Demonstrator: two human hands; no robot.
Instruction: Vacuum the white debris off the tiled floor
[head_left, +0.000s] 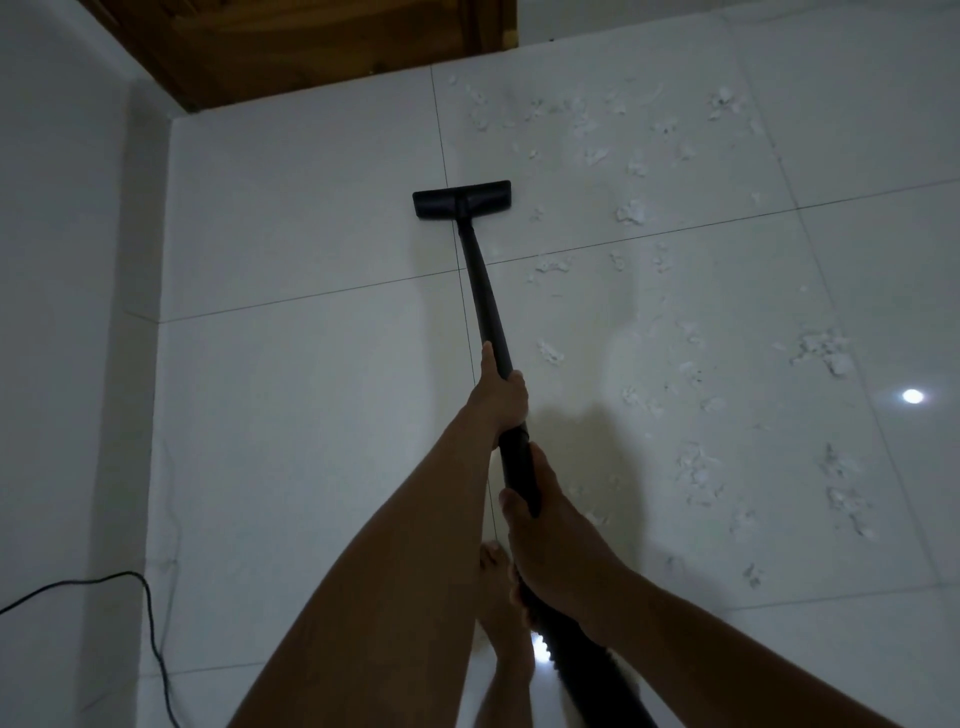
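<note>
Pale, glossy tiled floor (311, 415) fills the frame, bounded by a white wall (67, 312) at the left and a wooden door (311, 47) at the upper left. The fingers of the left hand (501, 397) are wrapped round the black vacuum wand (483, 291) at mid-frame. Those of the right hand (548, 530) are clamped on its thicker lower section just below, with the thumb laid along the top. From these grips the wand is extended up the frame to the flat floor nozzle (461, 199), which is set on bare tile. The white debris (631, 212) is scattered across the upper right and right of the frame, its nearest flakes just right of the nozzle. A sweeping stroke is judged to be in hand, with most of the debris not yet collected. Next, the nozzle would need to be swung rightward and drawn through the flakes, kept flat on the tiles.
</note>
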